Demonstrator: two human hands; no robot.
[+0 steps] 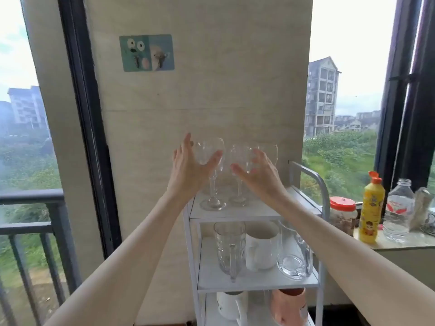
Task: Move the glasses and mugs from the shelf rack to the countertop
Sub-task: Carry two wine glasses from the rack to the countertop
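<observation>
Both hands are reaching into the top tier of the white shelf rack [320, 184], where the wine glasses are standing upright near the wall. The left hand [188, 168] is opening around the bowl of the left wine glass [210, 151], fingers spread and straight at its 9 o'clock side and the thumb crossing in front of the bowl; it seems to be touching the glass but not gripping it yet. The right hand [259, 170] is doing the same at the middle wine glass [242, 158], fingers apart and loosely curved, thumb pointing toward 9 o'clock under the bowl. A third wine glass [270, 151] is standing just behind the right hand at 2 o'clock. This looks like the very first pick, with nothing moved so far. The next move is calling for both hands to close on the bowls or stems and lift straight up, since the two glasses are standing close together and could knock together. On the tier below, a glass mug [229, 245], a white mug [261, 245] and a clear pitcher [294, 257] are waiting side by side; lower still, another white mug [231, 304] and a pink mug [290, 304] are showing. At 3 o'clock, a ledge is holding a red-lidded jar [342, 215], a yellow bottle [372, 208] and a water bottle [399, 210]. The rack's side rail is rising at the right, in the path toward that ledge.
</observation>
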